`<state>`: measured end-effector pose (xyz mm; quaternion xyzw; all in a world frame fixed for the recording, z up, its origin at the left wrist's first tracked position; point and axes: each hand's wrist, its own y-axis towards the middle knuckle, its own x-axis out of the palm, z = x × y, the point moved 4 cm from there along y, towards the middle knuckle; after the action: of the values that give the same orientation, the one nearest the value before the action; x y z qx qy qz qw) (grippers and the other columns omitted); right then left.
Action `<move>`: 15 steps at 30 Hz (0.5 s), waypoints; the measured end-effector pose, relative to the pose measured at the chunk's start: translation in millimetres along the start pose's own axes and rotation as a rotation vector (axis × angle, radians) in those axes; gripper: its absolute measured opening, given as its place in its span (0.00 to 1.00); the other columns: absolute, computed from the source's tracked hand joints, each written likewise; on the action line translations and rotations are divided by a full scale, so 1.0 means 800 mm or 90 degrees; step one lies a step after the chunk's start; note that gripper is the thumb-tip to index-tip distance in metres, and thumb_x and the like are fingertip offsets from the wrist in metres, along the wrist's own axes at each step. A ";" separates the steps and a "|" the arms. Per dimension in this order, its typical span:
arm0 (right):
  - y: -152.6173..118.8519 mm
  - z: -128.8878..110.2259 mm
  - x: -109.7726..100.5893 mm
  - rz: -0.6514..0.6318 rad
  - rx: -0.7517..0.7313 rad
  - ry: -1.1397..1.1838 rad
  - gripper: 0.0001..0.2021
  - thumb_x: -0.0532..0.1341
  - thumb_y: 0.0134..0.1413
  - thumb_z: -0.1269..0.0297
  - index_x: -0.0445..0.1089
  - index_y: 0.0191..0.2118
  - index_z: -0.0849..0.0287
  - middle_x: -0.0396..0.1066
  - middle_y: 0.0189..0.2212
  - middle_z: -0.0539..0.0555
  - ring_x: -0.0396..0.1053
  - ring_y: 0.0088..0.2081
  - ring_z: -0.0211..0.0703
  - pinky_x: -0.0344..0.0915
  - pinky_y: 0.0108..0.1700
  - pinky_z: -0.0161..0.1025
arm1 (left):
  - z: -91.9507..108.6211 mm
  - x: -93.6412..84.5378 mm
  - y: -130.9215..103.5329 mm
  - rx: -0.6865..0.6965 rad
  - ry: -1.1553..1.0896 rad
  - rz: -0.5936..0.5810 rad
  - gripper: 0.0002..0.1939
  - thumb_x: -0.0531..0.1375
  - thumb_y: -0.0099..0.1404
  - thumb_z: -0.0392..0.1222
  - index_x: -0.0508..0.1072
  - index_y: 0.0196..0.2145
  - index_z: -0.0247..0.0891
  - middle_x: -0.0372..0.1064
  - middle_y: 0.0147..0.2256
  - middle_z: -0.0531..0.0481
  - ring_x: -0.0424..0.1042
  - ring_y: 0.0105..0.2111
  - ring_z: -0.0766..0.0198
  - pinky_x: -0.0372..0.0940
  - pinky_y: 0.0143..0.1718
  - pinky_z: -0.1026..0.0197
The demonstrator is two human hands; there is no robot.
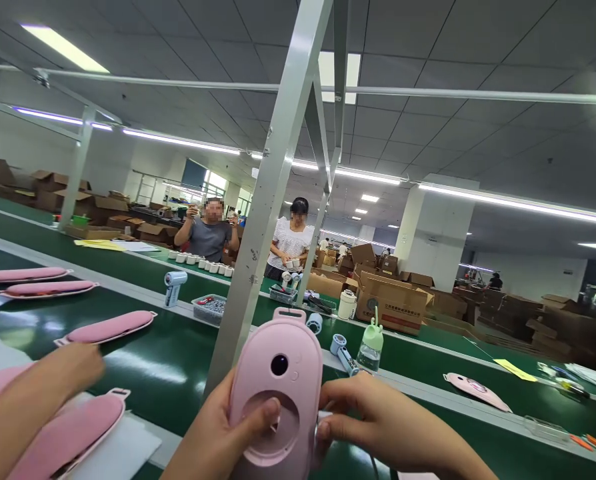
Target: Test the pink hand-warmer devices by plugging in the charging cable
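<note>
My left hand (248,427) grips a pink plastic housing (278,340) with rounded ends, held upright in front of me. My left thumb lies inside its round recess, and above that is a small dark round window. Against the housing's right edge, my right hand (353,413) is closed, thumb and fingers pinched around a small white piece (323,417). Fingers hide most of that piece, so I cannot tell what it is. A thin dark cable (375,467) hangs below my right hand.
Beside me at left, a co-worker's hand (73,373) reaches over pink housings (78,433). More pink housings (108,327) lie on the green belt (173,350). Ahead stand a metal post (258,200), blue handheld fans (175,287), a green-topped bottle (371,347) and a carton (393,300). Two people face me.
</note>
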<state>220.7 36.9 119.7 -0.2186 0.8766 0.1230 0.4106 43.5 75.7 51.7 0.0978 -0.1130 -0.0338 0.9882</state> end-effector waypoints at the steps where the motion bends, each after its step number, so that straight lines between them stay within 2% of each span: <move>1: 0.000 0.000 0.001 0.000 0.015 -0.022 0.12 0.58 0.59 0.63 0.76 0.42 0.59 0.78 0.38 0.55 0.74 0.38 0.46 0.67 0.43 0.39 | -0.002 0.000 -0.001 -0.018 0.004 0.008 0.34 0.70 0.41 0.61 0.70 0.42 0.39 0.75 0.32 0.46 0.74 0.33 0.52 0.68 0.32 0.62; 5: 0.002 -0.004 0.002 0.005 0.030 -0.014 0.13 0.60 0.58 0.61 0.76 0.45 0.57 0.77 0.42 0.55 0.74 0.40 0.46 0.66 0.44 0.39 | 0.001 0.004 -0.005 -0.007 0.012 0.006 0.35 0.70 0.41 0.60 0.70 0.44 0.40 0.76 0.34 0.45 0.74 0.33 0.52 0.67 0.32 0.61; 10: 0.002 -0.004 0.002 0.000 0.043 -0.004 0.11 0.60 0.57 0.63 0.77 0.42 0.57 0.78 0.39 0.54 0.74 0.39 0.46 0.66 0.45 0.39 | 0.006 0.009 -0.006 0.005 0.041 -0.003 0.36 0.69 0.43 0.60 0.70 0.47 0.39 0.76 0.35 0.46 0.74 0.37 0.51 0.66 0.36 0.60; 13: 0.004 0.004 0.005 -0.004 0.050 -0.002 0.11 0.58 0.59 0.61 0.77 0.38 0.59 0.77 0.31 0.52 0.73 0.32 0.41 0.66 0.39 0.36 | 0.009 0.010 -0.006 0.007 0.058 0.004 0.35 0.69 0.43 0.60 0.71 0.46 0.39 0.77 0.36 0.45 0.74 0.35 0.50 0.66 0.35 0.60; 15: 0.006 0.006 0.009 -0.004 0.040 0.007 0.12 0.57 0.60 0.61 0.76 0.35 0.60 0.70 0.23 0.49 0.67 0.24 0.35 0.64 0.32 0.32 | 0.013 0.011 -0.008 0.016 0.056 0.011 0.33 0.69 0.44 0.60 0.72 0.44 0.39 0.77 0.36 0.45 0.74 0.34 0.51 0.66 0.35 0.60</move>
<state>217.3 41.1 111.5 -0.2093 0.8816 0.0929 0.4127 49.1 66.7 61.9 0.1110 -0.0706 -0.0196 0.9911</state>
